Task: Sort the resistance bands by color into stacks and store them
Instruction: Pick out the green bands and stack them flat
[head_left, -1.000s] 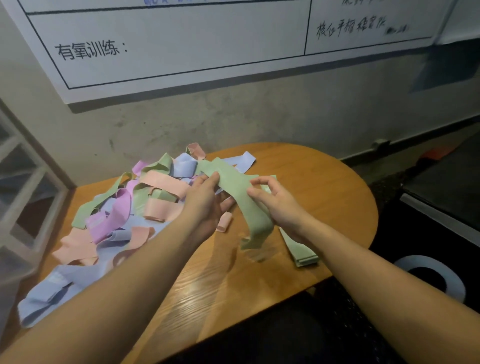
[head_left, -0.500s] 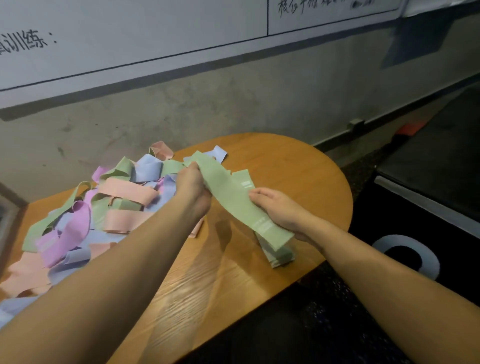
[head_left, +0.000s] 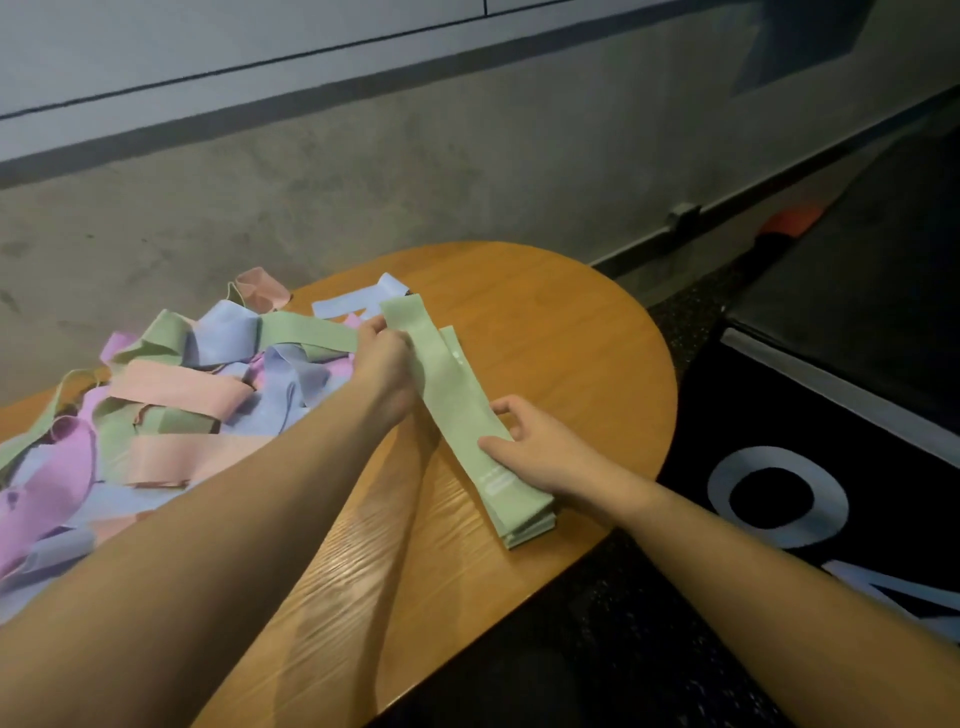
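A green resistance band lies stretched flat along a stack of green bands on the right part of the round wooden table. My left hand pinches the band's far end. My right hand rests on its near half, thumb pressing down and fingers loosely curled at its right edge. A tangled pile of green, pink, peach and pale blue bands covers the table's left side.
A concrete wall with a whiteboard rises behind the table. To the right stands a black padded block with white markings on dark floor. An orange object lies by the wall.
The green band came down from the air onto the green stack. Both hands lowered with it, the right hand sliding along its near half. The view swung to the right.
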